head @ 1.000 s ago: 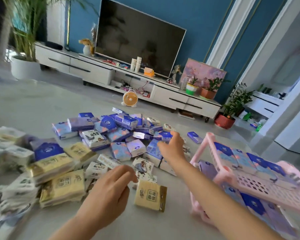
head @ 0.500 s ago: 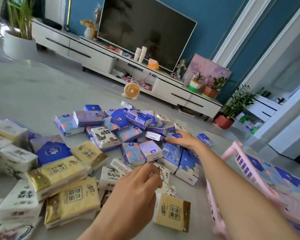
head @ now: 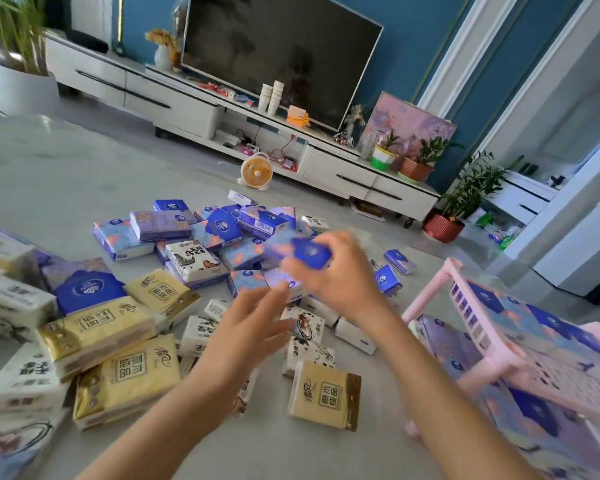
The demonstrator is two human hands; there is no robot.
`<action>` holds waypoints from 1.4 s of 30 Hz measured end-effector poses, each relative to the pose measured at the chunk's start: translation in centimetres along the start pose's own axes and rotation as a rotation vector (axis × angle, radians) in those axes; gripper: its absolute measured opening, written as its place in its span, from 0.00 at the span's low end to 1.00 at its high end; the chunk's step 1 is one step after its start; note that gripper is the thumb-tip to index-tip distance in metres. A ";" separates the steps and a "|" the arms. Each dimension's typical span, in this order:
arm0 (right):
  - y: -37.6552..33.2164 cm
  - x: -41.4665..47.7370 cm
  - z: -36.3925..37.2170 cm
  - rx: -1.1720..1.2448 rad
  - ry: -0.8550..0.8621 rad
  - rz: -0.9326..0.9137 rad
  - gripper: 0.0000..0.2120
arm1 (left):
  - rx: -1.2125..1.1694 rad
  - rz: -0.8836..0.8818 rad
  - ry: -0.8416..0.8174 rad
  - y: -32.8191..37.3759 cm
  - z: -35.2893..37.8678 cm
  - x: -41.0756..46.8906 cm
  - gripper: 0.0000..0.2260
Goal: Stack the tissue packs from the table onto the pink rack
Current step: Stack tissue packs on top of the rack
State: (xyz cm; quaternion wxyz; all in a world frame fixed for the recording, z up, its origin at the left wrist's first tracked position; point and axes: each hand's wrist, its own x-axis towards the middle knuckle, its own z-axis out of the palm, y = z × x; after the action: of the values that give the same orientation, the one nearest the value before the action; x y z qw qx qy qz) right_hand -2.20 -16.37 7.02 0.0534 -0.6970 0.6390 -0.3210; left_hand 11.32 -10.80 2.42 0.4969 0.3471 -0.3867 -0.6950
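A heap of tissue packs (head: 201, 258) in blue, purple, white and gold covers the grey table (head: 49, 174). My right hand (head: 343, 275) is lifted above the heap and grips a small dark blue pack (head: 310, 254), blurred by motion. My left hand (head: 246, 327) hovers just below it with fingers spread and relaxed, holding nothing. The pink rack (head: 489, 362) stands at the right, with blue patterned packs lying on its upper and lower shelves.
Large gold packs (head: 125, 372) and white packs lie at the left front. One gold pack (head: 323, 398) lies alone near my arms. Beyond the table are a TV cabinet (head: 194, 105), a small orange fan (head: 256, 171) and potted plants.
My right hand has picked a dark blue pack out of the heap and raised it. My left hand has risen toward it with fingers opening.
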 end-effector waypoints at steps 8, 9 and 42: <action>-1.1 -2.6 -0.7 0.457 -0.523 0.113 0.15 | -0.285 -0.065 0.246 0.4 -0.5 -0.1 0.05; 0.0 -1.3 -0.6 0.489 -0.399 0.186 0.12 | -0.255 -0.065 0.264 0.6 -0.6 -0.1 0.05; 0.8 -10.0 -13.4 0.850 0.096 0.103 0.06 | 0.135 0.167 0.179 1.0 2.8 -5.5 0.22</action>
State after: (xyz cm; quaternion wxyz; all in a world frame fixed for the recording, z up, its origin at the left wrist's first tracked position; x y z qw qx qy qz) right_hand -9.50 -2.81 13.41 0.3222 -0.5644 0.4856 -0.5847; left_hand 10.74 -5.20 5.11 0.5612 0.4071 -0.4140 -0.5898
